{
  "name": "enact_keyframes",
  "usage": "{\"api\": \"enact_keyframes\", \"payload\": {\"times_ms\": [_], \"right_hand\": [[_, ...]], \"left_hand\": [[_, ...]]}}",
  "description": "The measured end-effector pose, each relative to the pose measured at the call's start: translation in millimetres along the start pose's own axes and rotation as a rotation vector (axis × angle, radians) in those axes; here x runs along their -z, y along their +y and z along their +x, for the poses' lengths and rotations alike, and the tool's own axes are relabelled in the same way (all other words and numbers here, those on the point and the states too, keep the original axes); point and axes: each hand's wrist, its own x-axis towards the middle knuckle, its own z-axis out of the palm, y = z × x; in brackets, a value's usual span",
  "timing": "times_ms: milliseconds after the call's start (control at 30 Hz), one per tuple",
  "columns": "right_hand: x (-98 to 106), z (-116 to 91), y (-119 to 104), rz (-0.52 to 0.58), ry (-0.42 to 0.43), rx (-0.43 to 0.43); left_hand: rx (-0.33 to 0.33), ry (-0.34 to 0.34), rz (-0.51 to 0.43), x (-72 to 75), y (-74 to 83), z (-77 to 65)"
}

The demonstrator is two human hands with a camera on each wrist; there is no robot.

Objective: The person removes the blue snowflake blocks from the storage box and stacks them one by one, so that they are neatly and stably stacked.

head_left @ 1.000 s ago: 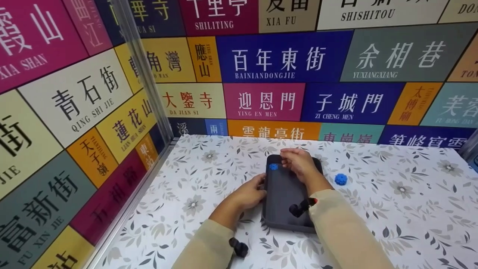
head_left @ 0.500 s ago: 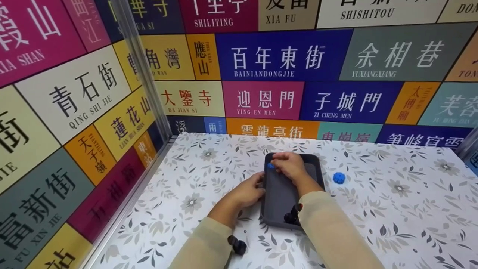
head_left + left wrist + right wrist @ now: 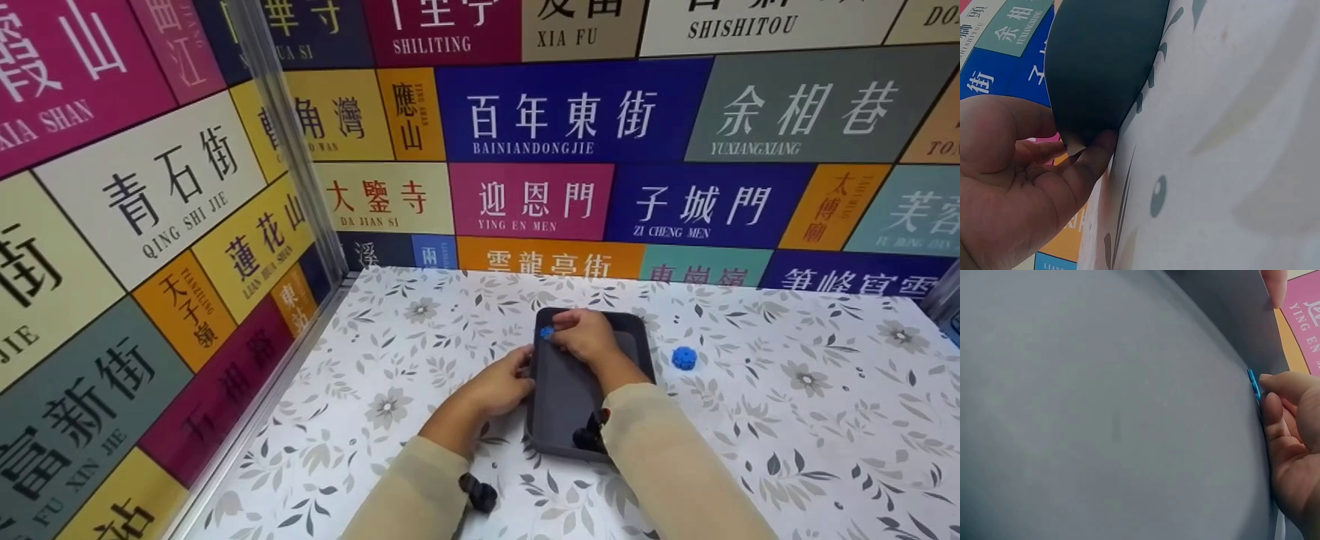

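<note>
A dark grey rectangular tray (image 3: 564, 405) lies on the table. Inside, near its far left corner, is a small blue snowflake disc (image 3: 547, 333) with a notched edge. My right hand (image 3: 586, 336) reaches over the tray, thumb and finger pinching at that disc. The right wrist view shows the disc (image 3: 1253, 384) edge-on against the tray, at the fingertips. My left hand (image 3: 501, 384) grips the tray's left side. In the left wrist view, the left hand's thumb and fingers (image 3: 1100, 147) hold the dark tray wall (image 3: 1103, 62). My right hand hides part of the tray's inside.
Another blue notched piece (image 3: 684, 358), thicker-looking, sits on the table right of the tray. The table (image 3: 750, 450) has a grey leaf-and-flower print. Colourful sign-printed walls (image 3: 525, 202) stand behind and on the left, meeting at a clear corner strip (image 3: 292, 142).
My right hand has come down and left, from above the tray's far end to the blue disc inside. The left hand stays at the tray's left side.
</note>
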Motion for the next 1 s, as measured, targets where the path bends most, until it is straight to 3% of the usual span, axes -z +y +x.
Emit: {"api": "enact_keyframes", "payload": {"times_ms": [600, 1000], "right_hand": [[3.6, -0.3, -5.5, -0.237, -0.104, 0.062], [2.8, -0.4, -6.4, -0.324, -0.097, 0.138]], "left_hand": [[-0.001, 0.034, 0.060, 0.6, -1.4, 0.9], [-0.045, 0.028, 0.054, -0.5, -3.5, 1.8]]}}
